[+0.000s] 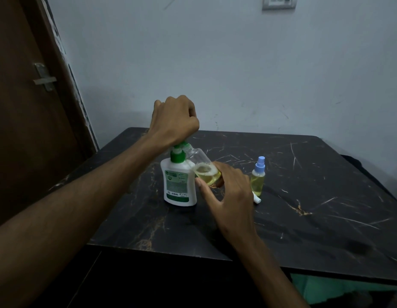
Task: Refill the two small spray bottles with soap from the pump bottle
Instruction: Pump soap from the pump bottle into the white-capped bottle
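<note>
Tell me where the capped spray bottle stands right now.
In the head view, the capped spray bottle stands upright on the dark table, right of the right hand, with a loose white piece at its base.

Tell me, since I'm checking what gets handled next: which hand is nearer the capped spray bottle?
Right. The right hand is just beside the capped spray bottle, holding the open bottle; the left hand is farther, atop the pump bottle.

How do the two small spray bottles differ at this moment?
The uncapped spray bottle has no spray top; the capped spray bottle wears a blue one. The uncapped one is tilted, its mouth at the pump bottle nozzle, held by the right hand; the capped one stands upright on the table, untouched. Both are clear and hold yellowish liquid.
</note>
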Demonstrator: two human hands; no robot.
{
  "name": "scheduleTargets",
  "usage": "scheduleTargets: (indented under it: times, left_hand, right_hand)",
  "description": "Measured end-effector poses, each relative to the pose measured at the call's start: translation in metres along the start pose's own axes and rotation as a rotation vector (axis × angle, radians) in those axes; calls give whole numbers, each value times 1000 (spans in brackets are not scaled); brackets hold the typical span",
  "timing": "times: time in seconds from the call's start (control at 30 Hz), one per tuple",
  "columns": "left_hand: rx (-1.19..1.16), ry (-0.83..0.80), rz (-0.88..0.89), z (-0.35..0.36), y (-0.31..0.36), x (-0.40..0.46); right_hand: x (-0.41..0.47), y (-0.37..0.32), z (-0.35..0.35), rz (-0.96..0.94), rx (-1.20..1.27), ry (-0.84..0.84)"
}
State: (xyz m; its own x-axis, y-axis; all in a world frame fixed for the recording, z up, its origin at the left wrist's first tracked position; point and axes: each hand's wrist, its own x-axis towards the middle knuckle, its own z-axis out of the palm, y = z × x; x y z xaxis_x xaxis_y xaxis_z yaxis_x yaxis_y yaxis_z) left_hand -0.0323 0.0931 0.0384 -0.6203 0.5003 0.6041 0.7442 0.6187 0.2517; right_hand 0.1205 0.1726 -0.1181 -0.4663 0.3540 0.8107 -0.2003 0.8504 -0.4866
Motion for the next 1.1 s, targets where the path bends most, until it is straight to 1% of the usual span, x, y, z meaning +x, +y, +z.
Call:
scheduleTargets:
  times: [0.2,0.37,0.53,0.73,1.1]
  left_hand:
    - [-17,0,-6,4,-3,-2]
    - [2,0,19,2,-1,1]
    - [-21,-3,-3,4,-3,-2]
    - [6,-2,17,0,-1,0]
    - [-3,4,4,0,0,-2]
  right_hand:
    - [0,1,1,12,-11,-27]
    - [0,0,-1,7,-11,-17]
    - [1,1,1,-4,-20,-18]
    - [-1,1,-1,-6,-7,-10]
    - [0,0,0,-1,-11,-8]
